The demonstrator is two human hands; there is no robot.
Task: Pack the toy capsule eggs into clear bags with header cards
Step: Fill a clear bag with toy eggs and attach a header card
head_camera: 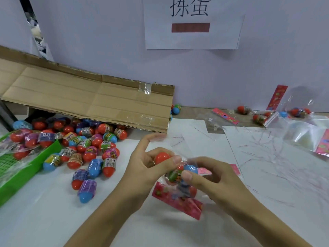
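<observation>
My left hand pinches a red capsule egg at the mouth of a clear bag. My right hand grips that bag, thumb on a green-labelled egg inside it; a blue egg also sits inside. The bag's pink header card hangs below my hands. A heap of loose eggs, red and blue with printed wraps, lies on the white table to the left.
A green tray holding eggs stands at the left edge. A flattened cardboard box leans over the heap. Empty clear bags with pink header cards, a filled bag and stray eggs lie at right. A paper sign hangs on the wall.
</observation>
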